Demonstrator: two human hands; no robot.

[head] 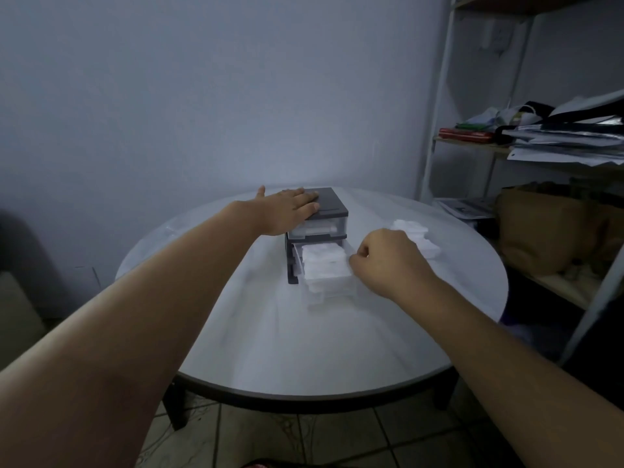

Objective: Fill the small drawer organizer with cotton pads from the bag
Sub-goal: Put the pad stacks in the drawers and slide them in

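One drawer (332, 292) of the organizer (332, 201) stands pulled out, heaped with cotton pads (324, 261). My left hand (287, 211) lies flat on the organizer's top, bracing it; my right hand (388, 261) is curled at the drawer's side, and whether it grips anything I cannot tell. I'd press the pads level before sliding it in.

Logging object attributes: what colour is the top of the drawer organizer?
The drawer organizer has a dark grey top; the head view, the only one, shows it.

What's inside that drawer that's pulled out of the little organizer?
White cotton pads, stacked, filling the open drawer. The right hand covers its right edge, so whether the fingers hold a pad cannot be seen.
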